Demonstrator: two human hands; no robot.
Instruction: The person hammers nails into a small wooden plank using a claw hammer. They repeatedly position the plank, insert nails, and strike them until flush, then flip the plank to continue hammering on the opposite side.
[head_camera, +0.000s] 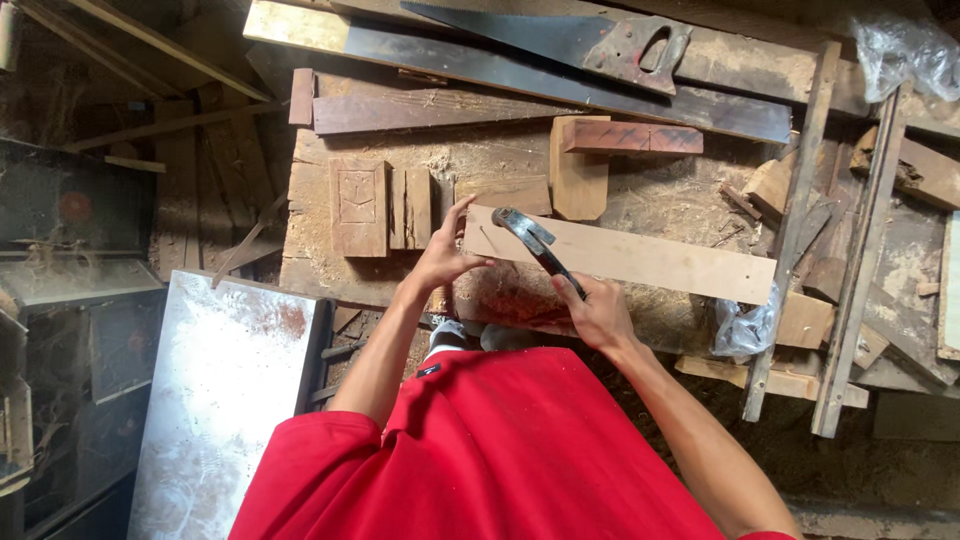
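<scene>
At the centre of the frame the right hand (598, 312) is clamped around the dark handle of a claw hammer (535, 245), whose curved steel head rests on a pale, smooth plank (640, 262). The left hand (440, 258) pinches the plank's left end, fingers closed on its edge. The plank lies across a rough, sawdust-strewn workbench (310, 250); a rusty handsaw (570, 40) lies along the top, beside reddish wood blocks (632, 137).
</scene>
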